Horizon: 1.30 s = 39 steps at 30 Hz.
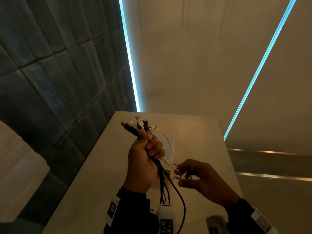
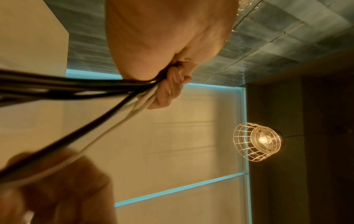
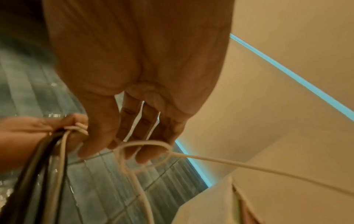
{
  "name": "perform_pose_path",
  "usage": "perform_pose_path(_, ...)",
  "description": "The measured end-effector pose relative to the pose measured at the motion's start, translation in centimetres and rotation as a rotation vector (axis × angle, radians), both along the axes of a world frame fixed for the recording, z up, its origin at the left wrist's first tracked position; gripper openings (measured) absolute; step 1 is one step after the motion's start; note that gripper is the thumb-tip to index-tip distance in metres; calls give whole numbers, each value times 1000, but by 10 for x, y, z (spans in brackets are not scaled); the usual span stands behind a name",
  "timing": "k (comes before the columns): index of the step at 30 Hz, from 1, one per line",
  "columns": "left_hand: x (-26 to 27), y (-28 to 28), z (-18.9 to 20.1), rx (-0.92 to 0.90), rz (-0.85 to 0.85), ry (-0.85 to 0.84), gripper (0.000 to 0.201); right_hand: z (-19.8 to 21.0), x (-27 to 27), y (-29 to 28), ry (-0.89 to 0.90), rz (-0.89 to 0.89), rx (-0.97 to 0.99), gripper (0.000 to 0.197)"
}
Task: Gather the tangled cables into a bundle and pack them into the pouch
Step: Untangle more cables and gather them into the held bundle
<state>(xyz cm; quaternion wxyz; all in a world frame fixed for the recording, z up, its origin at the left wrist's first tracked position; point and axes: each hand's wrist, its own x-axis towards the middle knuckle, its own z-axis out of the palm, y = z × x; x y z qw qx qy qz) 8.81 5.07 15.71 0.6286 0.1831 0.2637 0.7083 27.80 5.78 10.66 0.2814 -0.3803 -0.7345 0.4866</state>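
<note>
Cables up off the counter [image 1: 101, 166]!
Left hand [image 1: 143, 159] fists the cables [image 1: 135, 128], plugs poking out on top; right hand [image 1: 202, 179] pinches a white cable [image 3: 145, 145] loop just beside.

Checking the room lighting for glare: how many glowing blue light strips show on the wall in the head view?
2. One blue strip runs down beside the tiled wall, ending behind the table. The other blue strip slants down at the right. More may lie outside the frame.

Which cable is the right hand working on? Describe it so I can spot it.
Start at the pale table, above which the left hand grips the cable bundle. Just right of it, the right hand fingers a thin white cable, looped, unlike the straight black ones.
</note>
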Motion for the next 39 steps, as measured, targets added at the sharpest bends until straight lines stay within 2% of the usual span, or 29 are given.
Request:
perform_pose_path(5,-7,-1,-3,-3,70,64,37,-7,7,-3,-144,-39,156,23)
perform_pose_path(7,-7,-2,-5,-13,100,170,37,-9,10,-3,-83,-49,184,26)
perform_pose_path(13,-11,-5,-14,-49,177,475,36,-13,19,1,721,-257,-169,30)
perform_pose_path(15,-14,-6,-16,-72,189,521,36,-10,20,3,967,-330,-318,32)
perform_pose_path(17,-21,-7,-18,-84,211,516,36,-7,29,8,1127,-299,-440,32)
perform_pose_path(18,-25,-8,-18,-87,220,503,35,-5,35,9,1104,-246,-465,38)
perform_pose_path(19,-28,-8,-19,-87,228,493,35,-3,41,10,966,-210,-438,44)
perform_pose_path(20,-29,-8,-20,-87,235,489,36,-1,46,10,715,-175,-348,39)
perform_pose_path(22,-29,-8,-21,-84,235,490,36,3,47,8,126,-129,-65,11)
perform_pose_path(23,-28,-8,-22,-84,232,496,36,4,47,9,-14,-134,22,7)
perform_pose_path(24,-27,-9,-22,-87,232,504,36,4,46,9,-38,-166,45,15)
perform_pose_path(25,-27,-9,-22,-91,236,510,36,3,46,10,17,-194,8,23)
perform_pose_path(26,-28,-9,-23,-93,242,505,36,3,47,11,179,-234,-83,28)
perform_pose_path(28,-30,-9,-24,-90,253,473,36,-1,50,14,629,-265,-334,29)
perform_pose_path(30,-30,-9,-25,-85,253,457,37,-2,49,13,996,-288,-516,28)
perform_pose_path(32,-26,-8,-24,-85,249,482,37,1,46,12,1169,-335,-625,17)
perform_pose_path(34,-24,-7,-22,-99,243,567,37,8,41,12,1153,-370,-627,18)
perform_pose_path(37,-12,-8,-18,-91,160,773,36,17,29,11,958,-346,-520,15)
perform_pose_path(39,7,-13,-9,-65,53,894,35,21,18,10,852,-285,-476,30)
